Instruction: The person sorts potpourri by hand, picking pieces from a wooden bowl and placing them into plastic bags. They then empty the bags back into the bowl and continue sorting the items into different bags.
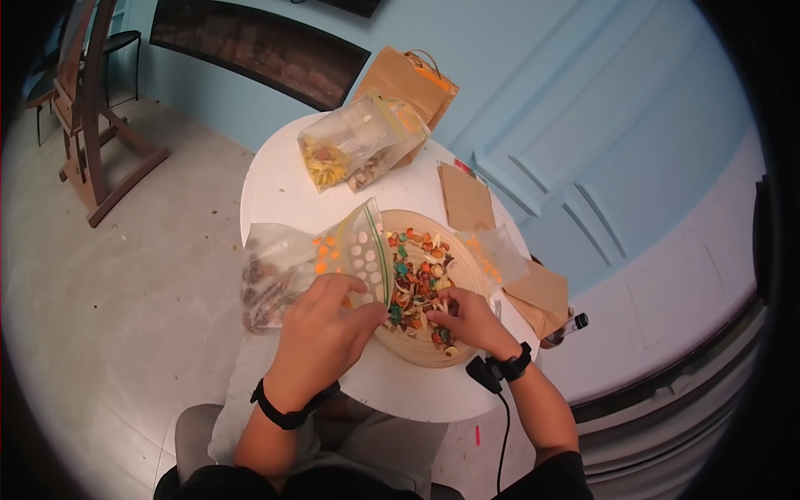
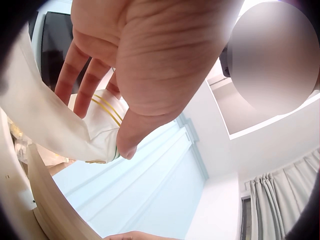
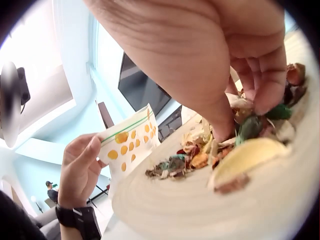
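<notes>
A round wooden tray (image 1: pixel 467 250) on the white table bears a pile of colourful dried petals and pieces (image 1: pixel 421 275). The left hand (image 1: pixel 321 333) holds a dotted zip bag (image 1: pixel 358 250) by its edge at the tray's left side; in the left wrist view, the hand (image 2: pixel 150 60) has its thumb and fingers on the bag (image 2: pixel 102 117). The right hand (image 1: pixel 471 321) reaches into the pile; in the right wrist view, the fingertips of this hand (image 3: pixel 240 117) pinch among the pieces, beside a yellow slice (image 3: pixel 250 157). What exactly they grip is partly hidden.
Two filled zip bags (image 1: pixel 329 154) and a paper bag (image 1: pixel 417 79) stand at the table's back. Another filled bag (image 1: pixel 271 283) lies left of the tray. Brown paper packets (image 1: pixel 467 196) and a clear bag (image 1: pixel 500 254) lie to the right. A cable (image 1: pixel 505 442) hangs from the right wrist.
</notes>
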A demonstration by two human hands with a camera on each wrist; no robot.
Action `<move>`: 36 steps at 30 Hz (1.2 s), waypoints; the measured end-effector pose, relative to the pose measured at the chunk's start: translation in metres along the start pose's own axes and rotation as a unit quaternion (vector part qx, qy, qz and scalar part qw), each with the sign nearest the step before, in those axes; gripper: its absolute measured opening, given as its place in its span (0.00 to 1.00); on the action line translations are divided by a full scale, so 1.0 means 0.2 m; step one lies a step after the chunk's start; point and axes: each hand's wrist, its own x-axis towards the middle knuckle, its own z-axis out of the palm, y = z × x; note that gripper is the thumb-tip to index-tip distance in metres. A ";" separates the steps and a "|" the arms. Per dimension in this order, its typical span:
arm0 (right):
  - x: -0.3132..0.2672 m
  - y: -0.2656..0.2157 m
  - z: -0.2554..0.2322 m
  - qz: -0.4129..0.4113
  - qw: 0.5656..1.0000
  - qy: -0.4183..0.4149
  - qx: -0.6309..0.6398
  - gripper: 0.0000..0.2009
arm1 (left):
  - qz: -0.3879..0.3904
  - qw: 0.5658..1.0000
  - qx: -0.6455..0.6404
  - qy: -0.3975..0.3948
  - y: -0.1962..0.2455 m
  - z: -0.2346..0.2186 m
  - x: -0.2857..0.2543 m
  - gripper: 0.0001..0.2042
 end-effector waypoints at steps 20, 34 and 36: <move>0.05 0.06 0.01 -0.057 0.994 0.042 -0.079 0.13 | -0.001 1.000 0.025 0.012 -0.02 0.03 0.04 0.06; -0.04 0.03 -0.08 0.034 0.995 0.057 0.071 0.10 | -0.018 1.000 -0.006 0.016 -0.01 0.07 0.04 0.07; -0.05 0.04 -0.09 0.055 0.994 0.041 0.088 0.09 | -0.015 1.000 -0.013 0.021 -0.02 0.08 0.03 0.07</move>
